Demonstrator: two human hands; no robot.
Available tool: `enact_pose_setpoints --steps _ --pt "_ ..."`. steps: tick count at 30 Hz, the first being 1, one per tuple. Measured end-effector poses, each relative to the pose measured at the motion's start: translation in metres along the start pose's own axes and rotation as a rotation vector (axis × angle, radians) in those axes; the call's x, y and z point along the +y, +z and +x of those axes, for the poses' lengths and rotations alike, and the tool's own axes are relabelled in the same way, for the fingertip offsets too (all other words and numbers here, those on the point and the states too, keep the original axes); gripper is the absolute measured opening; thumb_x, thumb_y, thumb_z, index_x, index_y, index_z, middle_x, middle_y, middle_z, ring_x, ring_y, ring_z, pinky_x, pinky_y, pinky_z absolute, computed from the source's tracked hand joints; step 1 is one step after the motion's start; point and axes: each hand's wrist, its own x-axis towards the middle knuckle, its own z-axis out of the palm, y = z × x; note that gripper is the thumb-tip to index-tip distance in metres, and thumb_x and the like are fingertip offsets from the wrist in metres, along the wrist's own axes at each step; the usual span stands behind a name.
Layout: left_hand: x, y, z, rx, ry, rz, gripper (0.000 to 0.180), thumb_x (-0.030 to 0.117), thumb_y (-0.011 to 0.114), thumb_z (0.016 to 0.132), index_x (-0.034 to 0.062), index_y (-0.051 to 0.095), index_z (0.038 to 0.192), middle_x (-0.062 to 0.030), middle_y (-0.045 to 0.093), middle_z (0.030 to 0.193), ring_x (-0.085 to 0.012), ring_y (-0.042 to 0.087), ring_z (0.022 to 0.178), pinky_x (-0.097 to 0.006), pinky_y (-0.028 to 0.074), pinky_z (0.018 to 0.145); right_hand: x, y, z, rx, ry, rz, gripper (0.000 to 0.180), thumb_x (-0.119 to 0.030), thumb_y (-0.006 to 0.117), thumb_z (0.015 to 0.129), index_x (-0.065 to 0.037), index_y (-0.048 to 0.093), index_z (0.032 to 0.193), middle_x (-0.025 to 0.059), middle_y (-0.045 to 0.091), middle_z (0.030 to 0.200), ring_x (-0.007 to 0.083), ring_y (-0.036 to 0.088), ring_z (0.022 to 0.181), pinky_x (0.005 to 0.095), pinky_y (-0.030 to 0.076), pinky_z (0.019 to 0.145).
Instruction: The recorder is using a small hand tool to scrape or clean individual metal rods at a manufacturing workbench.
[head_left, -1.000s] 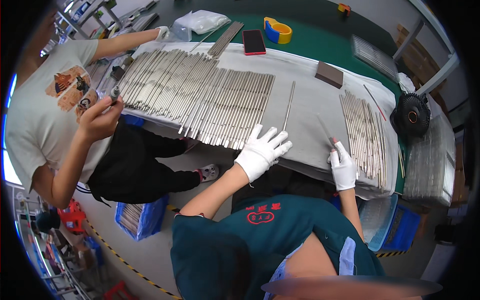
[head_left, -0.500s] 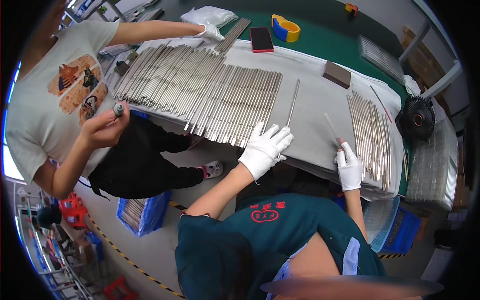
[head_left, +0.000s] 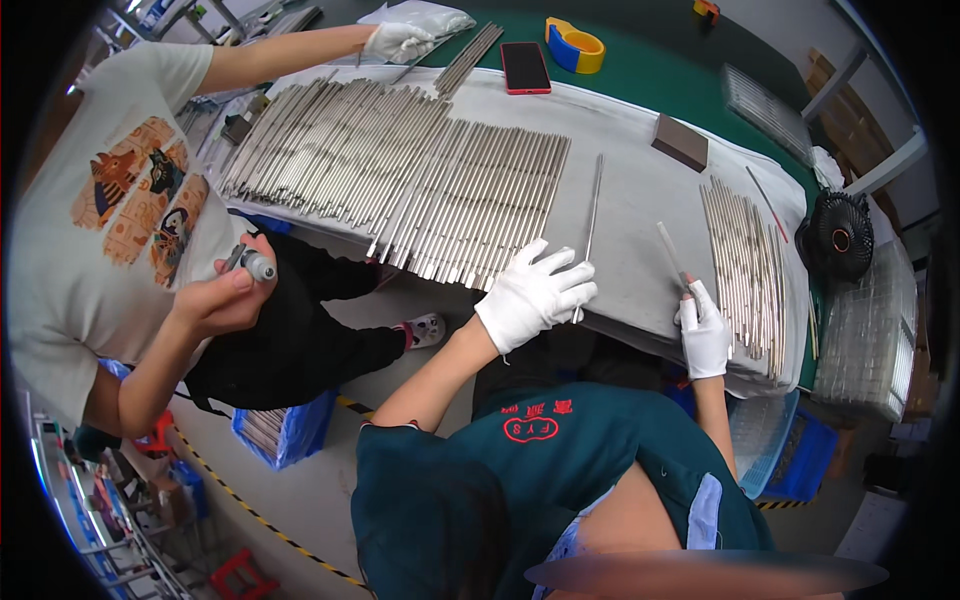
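My left hand (head_left: 535,292), in a white glove, lies palm down at the table's near edge with its fingers spread. A single thin metal rod (head_left: 596,205) runs under its fingertips, and the rod's near end shows below them. My right hand (head_left: 705,335), gloved with bare fingertips showing, is closed on a narrow translucent strip (head_left: 671,248) that points up and away. Left of my left hand lies a wide row of metal rods (head_left: 500,195), side by side. Another bundle of metal rods (head_left: 745,275) lies just right of my right hand.
A co-worker's gloved hand (head_left: 400,42) is at a plastic bag at the back left; their other hand (head_left: 225,290) holds a grey cylindrical object. A phone (head_left: 525,68), tape roll (head_left: 575,47), brown block (head_left: 679,143) and black fan (head_left: 838,237) are around the cloth.
My left hand and the rod's near end have shifted slightly right. The co-worker's gloved hand has moved left off the small rod bundle, and their other hand has shifted right and down.
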Motion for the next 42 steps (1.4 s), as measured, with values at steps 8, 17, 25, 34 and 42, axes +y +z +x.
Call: enact_pose_setpoints --steps 8,17,25,34,42 --pt "0.02 -0.038 0.063 0.569 -0.145 -1.059 0.013 0.016 0.056 0.09 0.0035 0.053 0.092 -0.0101 0.061 0.083 -0.0208 0.061 0.082 -0.034 0.049 0.081 0.0 0.002 0.003 0.012 0.001 -0.032 0.026 -0.017 0.057 0.087 -0.01 0.063 0.111 0.0074 0.06 0.06 0.0177 0.059 0.051 0.0307 0.045 0.05" --pt "0.033 -0.028 0.108 0.346 -0.574 -1.396 0.019 0.019 0.048 0.095 0.0036 0.055 0.103 -0.0008 0.058 0.08 -0.001 0.037 0.05 -0.017 0.032 0.044 0.001 0.002 0.0 -0.008 0.004 0.004 0.029 -0.015 0.057 0.087 -0.012 0.061 0.115 0.0068 0.06 0.06 0.0168 0.058 0.051 0.0298 0.045 0.051" --pt "0.066 0.012 0.035 -0.31 -1.141 -1.631 0.031 0.031 0.046 0.095 0.0035 0.053 0.109 0.0024 0.042 0.055 -0.0036 0.034 0.036 -0.019 0.026 0.028 -0.014 -0.021 -0.003 -0.181 0.079 0.044 0.036 -0.016 0.055 0.085 -0.026 0.058 0.12 0.0081 0.061 0.067 0.0215 0.059 0.057 0.0306 0.047 0.057" --pt "0.064 0.035 -0.002 -0.259 -1.32 -1.653 0.026 0.021 0.052 0.092 0.004 0.059 0.11 0.0022 0.051 0.06 -0.0018 0.027 0.033 -0.018 0.018 0.03 -0.013 -0.033 -0.038 -0.484 -0.056 -0.393 0.044 -0.024 0.055 0.086 -0.036 0.048 0.127 0.0113 0.058 0.057 0.029 0.056 0.048 0.0391 0.047 0.049" --pt "0.067 0.038 -0.006 -0.276 -1.078 -1.102 0.03 0.021 0.053 0.09 0.0013 0.059 0.111 -0.0029 0.059 0.063 -0.0071 0.048 0.052 -0.022 0.04 0.051 0.001 -0.028 -0.056 -0.356 -0.202 -0.225 0.048 -0.021 0.057 0.084 -0.032 0.047 0.13 0.0097 0.053 0.051 0.028 0.054 0.044 0.0385 0.044 0.045"
